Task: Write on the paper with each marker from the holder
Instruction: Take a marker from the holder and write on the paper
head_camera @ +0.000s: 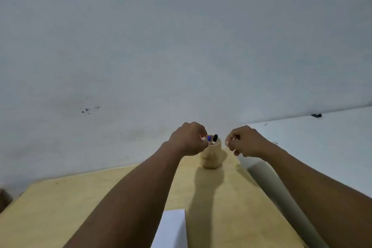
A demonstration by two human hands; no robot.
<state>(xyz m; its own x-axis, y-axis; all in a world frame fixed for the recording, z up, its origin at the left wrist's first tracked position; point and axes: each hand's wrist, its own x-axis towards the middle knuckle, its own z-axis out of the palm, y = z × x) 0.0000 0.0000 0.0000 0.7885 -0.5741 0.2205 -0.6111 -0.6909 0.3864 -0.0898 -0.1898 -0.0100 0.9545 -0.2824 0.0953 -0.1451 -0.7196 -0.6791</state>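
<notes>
My left hand [189,139] is curled at the wooden holder's [211,157] rim, fingers pinched on something I can't make out — beside the blue marker [209,138] and black marker [215,138]. Right hand [246,141] is fisted just right of it. The paper [173,229] lies near me on the table [60,207].

No readable text or labels anywhere
</notes>
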